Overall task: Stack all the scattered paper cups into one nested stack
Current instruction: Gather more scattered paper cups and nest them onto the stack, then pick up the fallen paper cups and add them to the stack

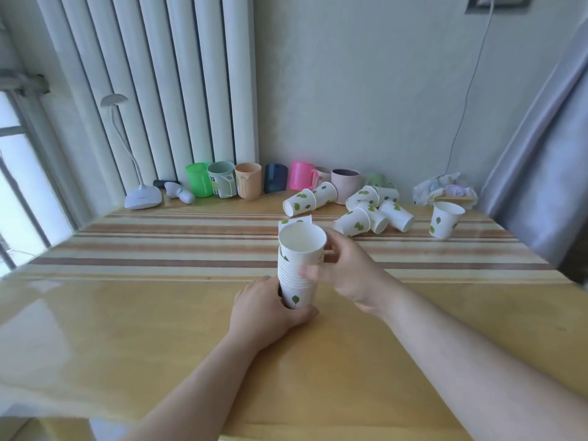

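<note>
A nested stack of white paper cups with green leaf prints [297, 275] stands upright at the table's middle. My left hand [270, 310] grips its bottom cup. My right hand [346, 272] holds the top cup [302, 243], which sits a little tilted in the stack. Just behind the stack another cup [294, 221] pokes out, mostly hidden. Several loose cups lie on their sides farther back: a pair [305, 200] and a cluster [372, 211]. One cup [445, 219] stands upright at the right.
Along the wall stands a row of coloured plastic mugs [248, 181]. A white desk lamp [141, 195] sits at the back left, a crumpled bag [445, 189] at the back right. A grey curtain [541, 170] hangs on the right.
</note>
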A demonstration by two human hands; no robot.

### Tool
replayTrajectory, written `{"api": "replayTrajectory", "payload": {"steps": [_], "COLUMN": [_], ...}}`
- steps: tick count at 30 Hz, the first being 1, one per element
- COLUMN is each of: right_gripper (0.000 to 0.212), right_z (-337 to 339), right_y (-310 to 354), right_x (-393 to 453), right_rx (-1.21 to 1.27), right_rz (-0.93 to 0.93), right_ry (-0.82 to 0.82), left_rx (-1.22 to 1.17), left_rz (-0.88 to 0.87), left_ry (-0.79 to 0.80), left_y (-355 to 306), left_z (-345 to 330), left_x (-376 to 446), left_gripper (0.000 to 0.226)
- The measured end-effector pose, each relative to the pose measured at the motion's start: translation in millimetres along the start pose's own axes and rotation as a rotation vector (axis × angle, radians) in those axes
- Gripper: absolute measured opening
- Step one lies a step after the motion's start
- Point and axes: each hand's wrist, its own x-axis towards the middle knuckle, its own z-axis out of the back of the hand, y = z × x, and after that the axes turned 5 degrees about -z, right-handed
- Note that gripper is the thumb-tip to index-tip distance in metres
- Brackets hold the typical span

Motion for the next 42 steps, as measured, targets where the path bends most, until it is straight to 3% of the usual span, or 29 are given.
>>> {"api": "replayTrajectory", "payload": {"steps": [4, 7, 10, 12, 17, 20, 24, 28, 32, 36, 39, 42], "right_gripper": [0.08, 0.08, 0.115, 0.126, 0.095, 0.066, 0.064, 0.055, 0.061, 0.047, 0.052, 0.057], "right_z": [38, 47, 36, 27, 14, 11, 13, 27, 48, 46, 25, 10], "right_y": [-21, -43, -50, -46, -54, -48, -37, -29, 5, 26, 5, -16], "right_x": [11, 52, 91, 118, 165, 153, 119, 81, 53, 29, 24, 32], "right_rx": [-0.033, -0.184, -0.336, -0.407, -0.557, -0.479, -0.24, 0.087, 0.489, 0.382, 0.395, 0.477], "right_rz": [-0.114, -0.236, -0.277, -0.234, -0.211, -0.216, -0.106, -0.134, -0.123, -0.141, -0.36, -0.519], "right_ry": [0.134, -0.049, -0.188, -0.187, -0.128, -0.176, -0.285, -0.378, -0.443, -0.343, -0.125, -0.061], "left_rx": [0.0, 0.007, -0.01, -0.014, -0.011, 0.002, 0.004, 0.002, -0.015, -0.007, -0.007, -0.026], "left_rz": [-0.02, -0.032, -0.038, -0.042, -0.054, -0.054, -0.051, -0.047, -0.033, -0.026, -0.026, -0.036], "left_ry": [-0.026, -0.025, -0.015, -0.014, -0.026, -0.024, -0.026, -0.018, -0.011, -0.02, -0.022, -0.024], "left_y": [5, 6, 8, 10, 9, 8, 8, 7, 5, 4, 3, 4], "left_z": [-5, -7, -8, -9, -9, -8, -8, -7, -6, -5, -5, -5], "left_x": [3, 6, 8, 9, 10, 10, 10, 9, 5, 2, 1, 2], "left_gripper": [0.054, 0.054, 0.054, 0.054, 0.054, 0.053, 0.054, 0.054, 0.054, 0.054, 0.053, 0.055]}}
